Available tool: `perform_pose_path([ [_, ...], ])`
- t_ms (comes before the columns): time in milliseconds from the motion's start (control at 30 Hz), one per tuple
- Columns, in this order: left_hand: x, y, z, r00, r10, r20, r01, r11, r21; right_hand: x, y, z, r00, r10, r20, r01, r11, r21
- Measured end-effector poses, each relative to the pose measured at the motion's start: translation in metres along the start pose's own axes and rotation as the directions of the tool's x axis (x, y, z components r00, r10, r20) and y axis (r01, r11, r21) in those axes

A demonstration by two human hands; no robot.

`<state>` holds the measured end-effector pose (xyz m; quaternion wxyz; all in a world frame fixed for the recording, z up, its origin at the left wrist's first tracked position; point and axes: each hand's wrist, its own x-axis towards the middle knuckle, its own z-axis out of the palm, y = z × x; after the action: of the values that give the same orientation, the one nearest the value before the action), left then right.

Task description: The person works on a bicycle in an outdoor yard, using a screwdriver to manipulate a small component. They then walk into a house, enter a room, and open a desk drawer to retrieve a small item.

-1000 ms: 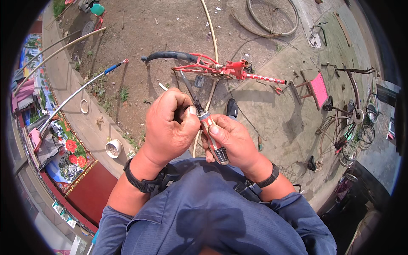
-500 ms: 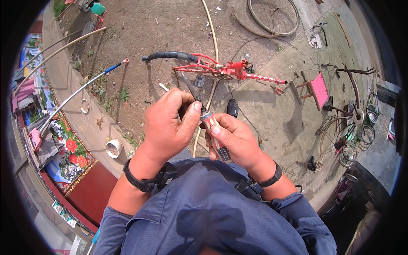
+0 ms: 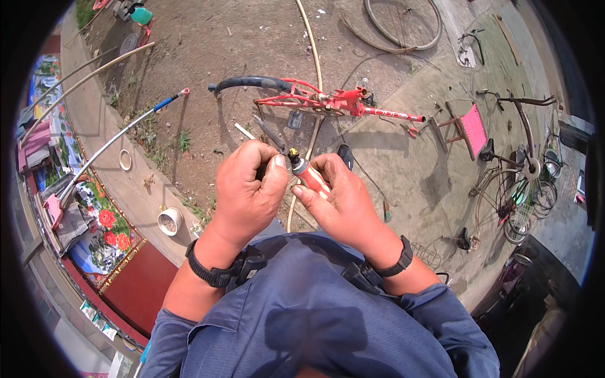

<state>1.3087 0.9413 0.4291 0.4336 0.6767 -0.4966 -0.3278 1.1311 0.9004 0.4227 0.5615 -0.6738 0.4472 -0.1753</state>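
Observation:
My left hand (image 3: 251, 186) is closed, thumb pressed to the curled fingers, on a dark narrow metal piece (image 3: 270, 132) that points up and left. My right hand (image 3: 340, 195) is wrapped round a red-and-white striped handle (image 3: 312, 179) with a grey collar. A small dark tip with a yellow spot stands out of the collar, close beside my left thumb. I cannot make out whether the metal piece and that tip touch. Both hands are in front of my body, above the ground. My right palm hides the handle's lower end.
Ahead lies a red bicycle frame (image 3: 343, 104) with a black curved mudguard (image 3: 258, 82). A pale hose (image 3: 313, 47) runs past it. At right are a pink-seated stool (image 3: 471, 128) and an old bicycle (image 3: 526, 164). A white bucket (image 3: 170, 222) stands at left; a wheel (image 3: 435, 38) lies far off.
The metal piece in my left hand has swung up and left, away from the handle's end. The collar and yellow-spotted tip now show. My right hand has shifted, covering the handle's dotted lower end.

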Motion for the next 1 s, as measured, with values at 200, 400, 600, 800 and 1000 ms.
perform_pose_path([
  [200,-0.002,-0.002,-0.006,0.997,-0.074,0.019,0.075,0.994,-0.078,0.001,0.005,-0.003,0.929,0.2,0.311,-0.348,0.757,0.553],
  [400,-0.007,0.002,-0.012,0.997,-0.01,0.076,0.021,0.99,-0.138,0.007,0.011,0.0,0.981,0.172,0.085,-0.191,0.911,0.364],
  [600,-0.012,-0.02,-0.014,0.979,-0.205,0.023,0.206,0.962,-0.177,0.008,0.011,-0.012,0.991,0.12,0.059,-0.133,0.929,0.347],
  [800,-0.016,-0.051,-0.034,0.949,-0.313,-0.028,0.308,0.945,-0.109,0.009,0.013,-0.016,0.949,0.204,0.242,-0.316,0.669,0.673],
  [1000,-0.021,-0.07,-0.064,0.919,-0.385,-0.084,0.378,0.922,-0.088,0.011,0.017,-0.015,0.932,0.196,0.304,-0.361,0.551,0.752],
])
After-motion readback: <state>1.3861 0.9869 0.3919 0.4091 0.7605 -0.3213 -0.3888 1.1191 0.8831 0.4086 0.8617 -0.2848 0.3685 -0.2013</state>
